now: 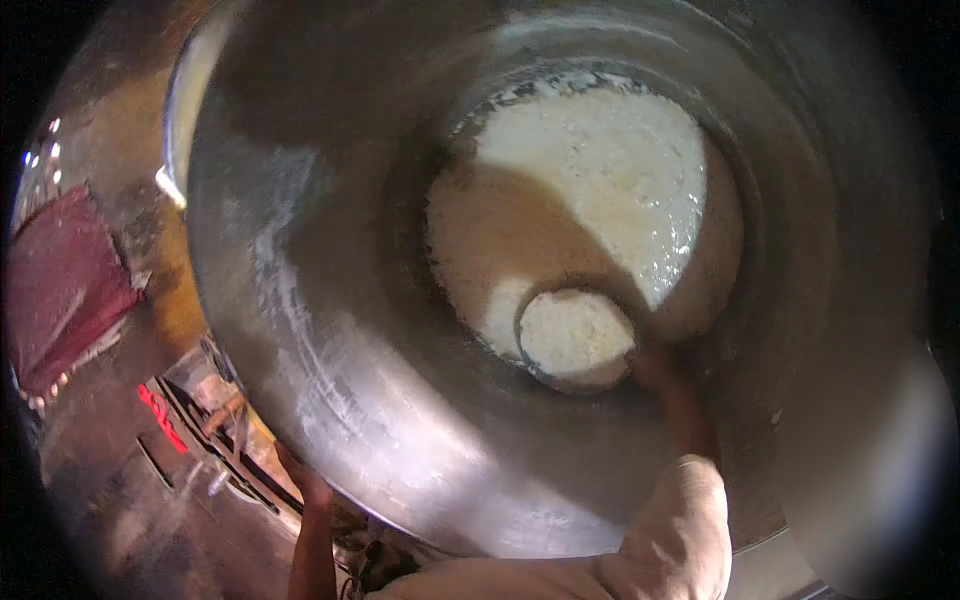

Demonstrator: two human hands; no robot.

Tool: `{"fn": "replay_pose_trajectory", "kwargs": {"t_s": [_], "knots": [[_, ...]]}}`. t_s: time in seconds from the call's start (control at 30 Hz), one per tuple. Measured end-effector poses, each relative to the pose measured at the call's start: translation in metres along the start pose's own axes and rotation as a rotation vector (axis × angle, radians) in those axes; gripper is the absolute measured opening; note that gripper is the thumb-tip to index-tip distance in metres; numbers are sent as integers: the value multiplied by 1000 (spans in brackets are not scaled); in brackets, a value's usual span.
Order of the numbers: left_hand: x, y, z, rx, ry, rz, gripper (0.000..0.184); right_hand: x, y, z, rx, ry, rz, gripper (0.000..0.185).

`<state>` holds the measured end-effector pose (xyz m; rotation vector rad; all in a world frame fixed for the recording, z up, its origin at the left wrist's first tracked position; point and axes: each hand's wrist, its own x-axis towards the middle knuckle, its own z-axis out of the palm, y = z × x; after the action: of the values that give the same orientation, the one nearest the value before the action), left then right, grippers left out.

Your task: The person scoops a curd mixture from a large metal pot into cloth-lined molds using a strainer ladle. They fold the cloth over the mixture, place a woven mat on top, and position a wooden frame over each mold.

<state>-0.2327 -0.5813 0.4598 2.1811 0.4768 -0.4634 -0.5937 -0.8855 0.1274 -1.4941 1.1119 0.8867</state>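
Observation:
A large, deep metal vat fills most of the view. White, lumpy, wet stuff lies at its bottom, partly in shadow. Reaching down inside, my right hand is closed on the right edge of a round bowl. The bowl is full of the same white stuff and sits low in the vat, at the near side of the contents. My left hand grips the vat's near left rim from outside; its fingers are partly hidden there.
Left of the vat, a dark red cloth lies on the stained floor. Between them stands a frame-like object with a bright red piece beside it. A blurred pale shape covers the lower right.

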Motion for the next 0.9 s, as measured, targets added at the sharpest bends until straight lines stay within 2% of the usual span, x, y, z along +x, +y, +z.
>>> {"fn": "replay_pose_trajectory", "kwargs": {"t_s": [0.03,0.13,0.2,0.27,0.3,0.33,0.37,0.43,0.5,0.53,0.57,0.63,0.7,0.8,0.9], "knots": [[3,-9,-12,-81,-59,3,67,0,13,17,3,-61,-21,45],[23,-32,-32,-253,-4,-105,68,-5,50,65,135,-279,-3,41],[23,-34,-25,-292,-110,-86,66,-30,57,84,244,-416,45,38],[17,-23,-13,-41,-74,6,63,-76,46,88,260,-467,70,35],[16,-19,-9,-30,-115,59,60,-94,38,87,185,-454,157,37],[15,-16,-7,-22,-156,113,58,-116,26,84,88,-411,145,37],[17,-15,-11,-13,-195,170,56,-138,12,79,-9,-368,137,37],[18,-22,-15,-48,-233,274,52,-220,-53,43,-269,-236,-78,34],[23,-28,-19,-170,-235,375,47,-296,-137,16,-668,-285,-179,27],[16,-16,-33,-241,-292,405,42,-309,-138,9,-728,-332,-300,26],[20,-27,-43,-273,-263,435,38,-322,-144,-4,-790,-386,-421,25],[32,-54,-77,-335,-213,452,30,-359,-177,-7,-730,-329,-364,21],[44,-84,-122,-453,-170,390,26,-446,-277,17,-460,-101,-48,16],[66,-148,-202,-393,-39,278,27,-482,-326,49,-465,-2,-44,42],[69,-230,-246,-485,96,245,28,-508,-372,64,-453,-9,-19,50]]}}
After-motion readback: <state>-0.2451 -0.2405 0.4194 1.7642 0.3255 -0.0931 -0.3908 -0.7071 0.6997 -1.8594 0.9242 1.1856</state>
